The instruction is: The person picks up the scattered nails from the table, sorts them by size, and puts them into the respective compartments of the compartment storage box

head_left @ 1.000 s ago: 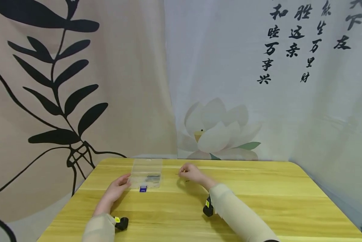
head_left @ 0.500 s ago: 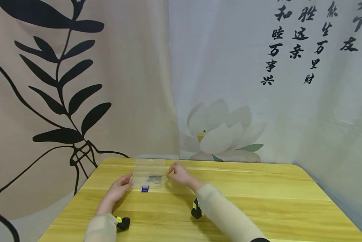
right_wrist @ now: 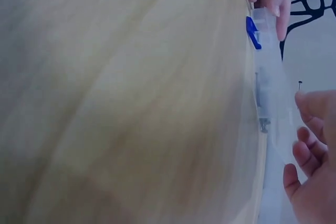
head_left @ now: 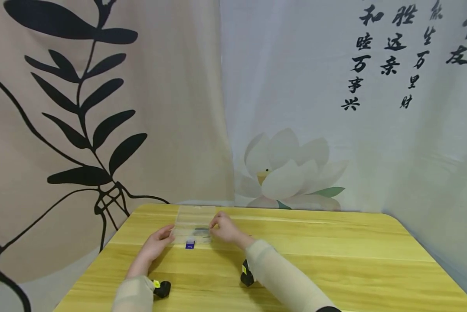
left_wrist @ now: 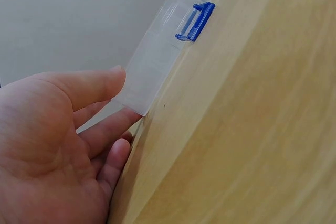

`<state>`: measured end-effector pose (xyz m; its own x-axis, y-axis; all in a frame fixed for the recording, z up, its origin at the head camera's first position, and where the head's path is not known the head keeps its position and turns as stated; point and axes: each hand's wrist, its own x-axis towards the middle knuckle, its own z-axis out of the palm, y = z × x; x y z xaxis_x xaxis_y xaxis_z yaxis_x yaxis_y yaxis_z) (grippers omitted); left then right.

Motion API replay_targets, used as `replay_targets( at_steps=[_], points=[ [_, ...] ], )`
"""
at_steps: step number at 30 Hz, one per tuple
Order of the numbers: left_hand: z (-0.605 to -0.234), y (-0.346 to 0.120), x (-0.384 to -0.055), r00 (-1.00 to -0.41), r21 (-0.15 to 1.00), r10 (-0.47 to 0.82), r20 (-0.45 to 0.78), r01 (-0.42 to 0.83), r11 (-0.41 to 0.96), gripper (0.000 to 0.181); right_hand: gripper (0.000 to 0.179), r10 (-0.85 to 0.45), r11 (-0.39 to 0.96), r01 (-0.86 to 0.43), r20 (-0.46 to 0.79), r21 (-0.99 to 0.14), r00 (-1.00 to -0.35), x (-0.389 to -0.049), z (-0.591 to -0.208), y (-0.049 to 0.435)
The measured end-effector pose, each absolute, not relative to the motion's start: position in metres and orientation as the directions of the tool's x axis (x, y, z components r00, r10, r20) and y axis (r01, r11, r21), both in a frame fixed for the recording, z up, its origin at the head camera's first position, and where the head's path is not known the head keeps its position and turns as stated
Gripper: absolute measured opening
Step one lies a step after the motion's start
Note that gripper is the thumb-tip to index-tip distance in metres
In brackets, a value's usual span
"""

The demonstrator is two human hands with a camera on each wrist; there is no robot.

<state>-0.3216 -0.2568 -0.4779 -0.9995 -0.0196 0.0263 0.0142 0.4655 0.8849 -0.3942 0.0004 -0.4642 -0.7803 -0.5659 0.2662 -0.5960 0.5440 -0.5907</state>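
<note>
A clear plastic compartment box (head_left: pixel 181 236) with its lid (head_left: pixel 196 213) raised stands at the table's far side. Thin dark metal pieces (head_left: pixel 200 229) lie in its right part. My left hand (head_left: pixel 155 245) holds the box's left end, its thumb at the upper edge and fingertips at the lower corner in the left wrist view. Above the box's right end, my right hand (head_left: pixel 225 227) pinches a small screw (right_wrist: pixel 300 84) between thumb and forefinger. The screw's dark flat head points up in the right wrist view; its lower part is hidden by the fingertips.
A blue latch (left_wrist: pixel 198 23) hangs at the box's front edge. The wooden table (head_left: pixel 319 260) reaches back to a printed curtain (head_left: pixel 288 99). Black cameras sit on the left wrist (head_left: pixel 162 289) and right wrist (head_left: pixel 246 275).
My right hand has moved left from the bare table to the box's right end, bringing the screw along. My left hand has stayed at the box.
</note>
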Motion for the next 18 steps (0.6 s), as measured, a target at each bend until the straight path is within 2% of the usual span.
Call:
replay_targets(
  at_steps=[7, 18],
  points=[
    [-0.4763, -0.2557, -0.3198, -1.000, 0.879, -0.015, 0.024, 0.014, 0.476, 0.049, 0.005, -0.560, 0.567, -0.593, 0.262, -0.571, -0.786, -0.3927, -0.4659, -0.0055],
    [-0.4763, -0.2551, -0.3200, -1.000, 0.883, -0.017, 0.022, 0.011, 0.468, 0.049, 0.004, -0.538, 0.543, -0.564, 0.257, -0.622, -0.803, -0.3946, -0.4636, 0.0032]
  ],
)
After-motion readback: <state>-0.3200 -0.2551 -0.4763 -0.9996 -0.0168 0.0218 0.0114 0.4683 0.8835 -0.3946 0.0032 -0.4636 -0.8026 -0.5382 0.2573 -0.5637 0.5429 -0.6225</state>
